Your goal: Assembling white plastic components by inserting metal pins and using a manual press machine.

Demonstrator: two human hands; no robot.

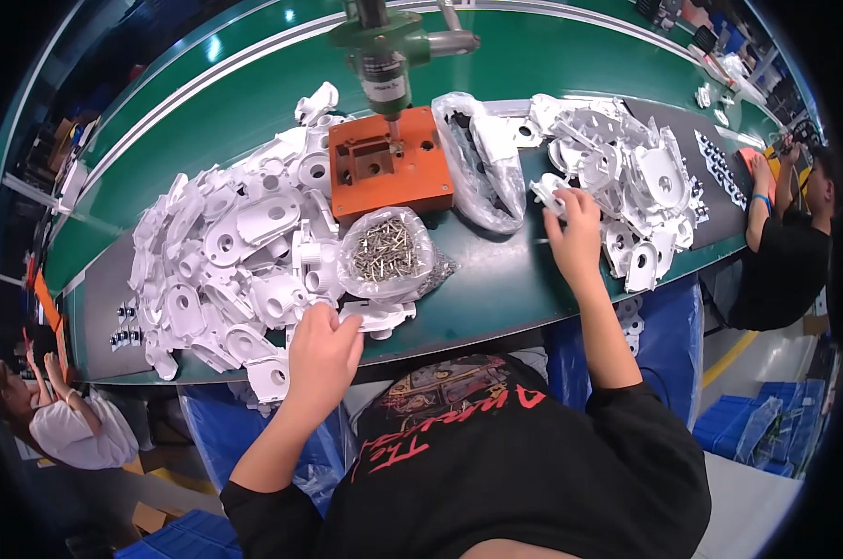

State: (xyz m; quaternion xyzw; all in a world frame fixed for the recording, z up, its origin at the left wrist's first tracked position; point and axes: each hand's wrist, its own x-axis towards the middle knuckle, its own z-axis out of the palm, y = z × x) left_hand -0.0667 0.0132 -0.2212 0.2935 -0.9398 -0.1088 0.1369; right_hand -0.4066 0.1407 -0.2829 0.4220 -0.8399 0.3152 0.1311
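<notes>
My left hand (pixel 323 349) is closed at the near edge of the table, its thumb and fingers against a white plastic part (pixel 379 317); its fingertips are partly hidden. Further right, my right hand (pixel 575 228) has its fingers bent around the near end of another white plastic part (pixel 546 191). A large heap of white plastic parts (pixel 253 224) lies to the left. Between my hands sits a clear bag of small metal pins (pixel 384 249). Behind the bag, an orange fixture block (pixel 351 191) stands beneath a green press head (pixel 384 79).
A second heap of white parts (pixel 664 172) covers the right side, beside an open plastic bag (pixel 500 177). Small metal pieces lie in rows on a dark mat (pixel 719 168). Blue-lined bins (pixel 668 326) stand below the table edge. Other people work at far left and right.
</notes>
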